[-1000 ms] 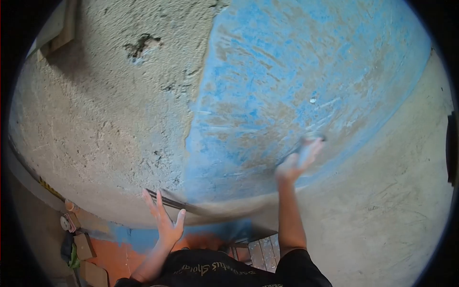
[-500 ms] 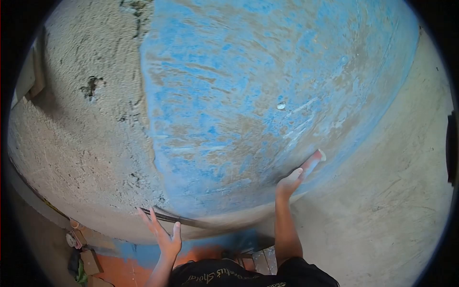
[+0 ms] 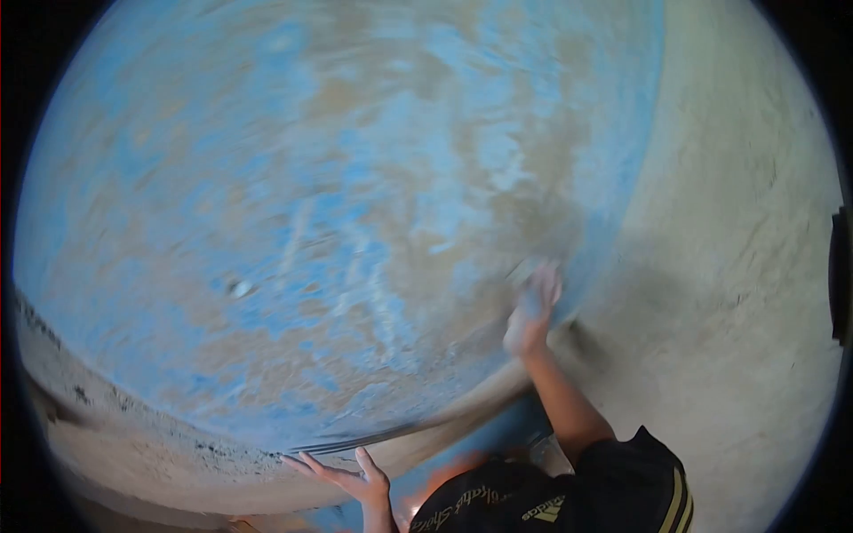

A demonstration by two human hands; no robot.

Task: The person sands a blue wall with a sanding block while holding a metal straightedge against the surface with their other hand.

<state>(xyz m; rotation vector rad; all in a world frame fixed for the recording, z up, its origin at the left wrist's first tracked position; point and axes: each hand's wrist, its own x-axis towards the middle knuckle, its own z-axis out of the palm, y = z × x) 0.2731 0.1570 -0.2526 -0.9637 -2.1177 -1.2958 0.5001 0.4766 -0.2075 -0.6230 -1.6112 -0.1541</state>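
Note:
A large wall (image 3: pixel 355 222) with patchy, worn blue paint over grey-brown plaster fills most of the head view. My right hand (image 3: pixel 530 320), dusted white and blurred by motion, is against the blue surface near its right edge. Its fingers are closed round a small flat piece that looks like sandpaper (image 3: pixel 547 282); the blur hides its details. At the bottom, my left hand (image 3: pixel 360 484) is open and holds nothing. Its fingers are spread, with the fingertips right at a bundle of thin dark strips (image 3: pixel 355 442) along the wall's lower edge.
An unpainted grey wall (image 3: pixel 729 266) meets the blue one at the right. A small pale spot (image 3: pixel 240 289) marks the blue wall. Rough, pitted plaster (image 3: pixel 115 404) runs along the lower left. Below lies an orange and blue area, partly hidden by my body.
The view has swung to the right, so the rough plaster at left has mostly left it. My right hand has shifted on the wall and turned more upright; the left stays spread by the strips.

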